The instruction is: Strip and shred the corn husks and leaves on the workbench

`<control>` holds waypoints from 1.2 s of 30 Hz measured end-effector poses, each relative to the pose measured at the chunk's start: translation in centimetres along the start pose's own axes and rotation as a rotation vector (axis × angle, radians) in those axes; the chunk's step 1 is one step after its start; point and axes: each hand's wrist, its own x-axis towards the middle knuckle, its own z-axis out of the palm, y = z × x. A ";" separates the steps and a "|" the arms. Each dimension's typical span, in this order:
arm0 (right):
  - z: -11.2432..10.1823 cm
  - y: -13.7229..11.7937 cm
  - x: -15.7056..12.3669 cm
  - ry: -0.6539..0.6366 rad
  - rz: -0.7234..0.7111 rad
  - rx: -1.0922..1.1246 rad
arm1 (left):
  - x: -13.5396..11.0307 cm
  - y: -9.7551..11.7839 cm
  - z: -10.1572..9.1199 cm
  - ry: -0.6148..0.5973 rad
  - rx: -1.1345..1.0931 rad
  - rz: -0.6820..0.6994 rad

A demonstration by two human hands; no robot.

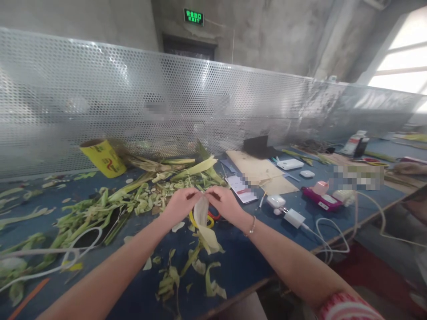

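Observation:
My left hand (182, 201) and my right hand (225, 202) meet above the middle of the blue table, fingertips pinched close together. Between them they hold the top end of a pale, husk-like leaf strip (201, 215), which hangs down and curls at its lower end. Behind the strip lie scissors with yellow (210, 221) and red handles, partly hidden by the strip and my right hand. Several curled green leaf scraps (170, 280) are on the table below. A pile of green peelings and stalks (133, 198) spreads out to the left of my left hand.
A yellow tube (106, 161) leans by the perforated metal screen (187, 102). Right of my hands are a phone (240, 189), brown board (256, 166), earbud case (276, 201) and white charger (294, 218) with a looping cable. Another white cable (75, 255) crosses the left side.

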 end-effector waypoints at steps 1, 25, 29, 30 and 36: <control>0.0 0.0 0.0 0.003 -0.019 -0.011 | 0.0 0.0 0.0 0.001 -0.019 -0.004; 0.3 0.3 0.2 0.085 -0.026 0.218 | 0.0 0.0 0.3 0.022 -0.711 -0.077; 0.2 0.0 0.4 0.083 0.089 0.262 | -0.1 0.1 0.4 -0.020 -0.719 -0.129; 0.2 0.0 0.5 0.076 0.114 0.285 | -0.1 0.1 0.4 -0.023 -0.719 -0.137; 0.2 -0.1 0.6 0.069 0.147 0.332 | -0.1 0.6 0.4 0.017 -0.622 -0.134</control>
